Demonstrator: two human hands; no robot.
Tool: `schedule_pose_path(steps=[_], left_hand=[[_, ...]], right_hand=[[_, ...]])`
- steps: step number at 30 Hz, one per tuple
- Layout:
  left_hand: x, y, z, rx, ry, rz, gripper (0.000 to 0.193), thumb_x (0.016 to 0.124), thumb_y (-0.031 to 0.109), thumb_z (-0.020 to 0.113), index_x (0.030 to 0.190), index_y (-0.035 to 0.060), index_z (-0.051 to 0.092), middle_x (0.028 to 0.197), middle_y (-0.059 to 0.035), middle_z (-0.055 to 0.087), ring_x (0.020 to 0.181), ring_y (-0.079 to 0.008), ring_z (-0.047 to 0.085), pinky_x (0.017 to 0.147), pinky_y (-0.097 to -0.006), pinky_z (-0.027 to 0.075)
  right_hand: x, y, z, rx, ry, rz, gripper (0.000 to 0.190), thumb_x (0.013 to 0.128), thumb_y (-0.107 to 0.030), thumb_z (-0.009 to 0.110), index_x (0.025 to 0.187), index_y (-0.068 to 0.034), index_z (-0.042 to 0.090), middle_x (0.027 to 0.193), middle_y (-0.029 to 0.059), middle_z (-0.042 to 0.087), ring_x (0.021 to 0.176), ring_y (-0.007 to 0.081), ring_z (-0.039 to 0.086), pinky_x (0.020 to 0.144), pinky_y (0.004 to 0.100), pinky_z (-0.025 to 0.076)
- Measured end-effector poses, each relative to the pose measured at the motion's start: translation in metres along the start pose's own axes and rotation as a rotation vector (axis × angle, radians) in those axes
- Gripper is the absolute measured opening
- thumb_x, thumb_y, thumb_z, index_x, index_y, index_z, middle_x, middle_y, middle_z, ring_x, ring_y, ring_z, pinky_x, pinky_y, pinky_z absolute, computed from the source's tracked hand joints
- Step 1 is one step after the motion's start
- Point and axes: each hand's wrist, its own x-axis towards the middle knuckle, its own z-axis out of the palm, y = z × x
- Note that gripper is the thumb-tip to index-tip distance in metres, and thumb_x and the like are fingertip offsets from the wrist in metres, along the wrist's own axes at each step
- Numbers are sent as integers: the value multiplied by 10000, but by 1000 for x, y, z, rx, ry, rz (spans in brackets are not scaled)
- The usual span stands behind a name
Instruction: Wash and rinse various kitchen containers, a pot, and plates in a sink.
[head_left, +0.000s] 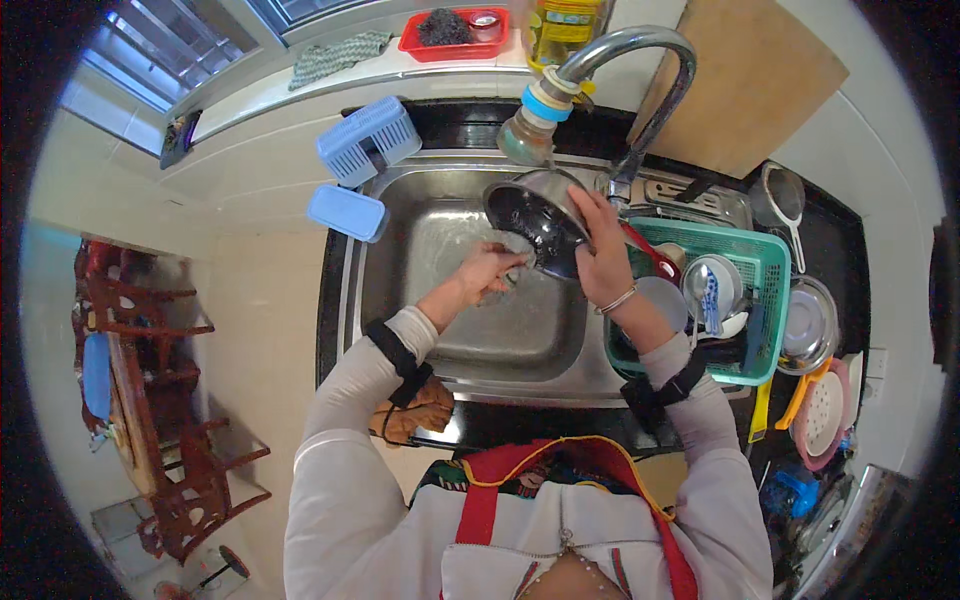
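A metal bowl (536, 217) with a dark, shiny inside is tilted over the stainless steel sink (480, 330), its opening turned to the left. Its right rim is gripped by my right hand (604, 244), thumb towards the inside and fingers along the outer wall. In my left hand (484, 271) is a wet, greyish cloth (517, 246), close against the bowl's lower left rim. Whether the cloth touches the bowl I cannot tell. Just above the bowl hangs the faucet's filter nozzle (529, 131), on a curved chrome faucet (679, 71).
A green plastic basket (776, 300) of dishes stands right of the sink. A strainer (780, 196), a metal lid (808, 324) and a pink colander (821, 412) lie beyond it. A blue basket (367, 139) and blue lid (346, 213) sit at the sink's left corner.
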Motion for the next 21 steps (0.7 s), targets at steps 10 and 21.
schedule_pose_path(steps=[10,21], left_hand=[[2,-30,-27,1496,-180,540,366,677,366,658,840,39,630,754,-167,614,697,-312,591,637,-394,448],[-4,-57,5,2161,-713,356,256,676,199,573,895,74,618,947,-164,593,909,-327,563,783,-411,454]], right_hand=[[-14,-2,-14,-433,-18,-506,428,679,-168,550,1090,-289,556,1160,110,434,1059,316,428,866,416,386],[-74,-23,-12,-589,114,-245,509,692,-189,558,1164,-351,456,1250,127,365,1119,346,366,798,537,394]])
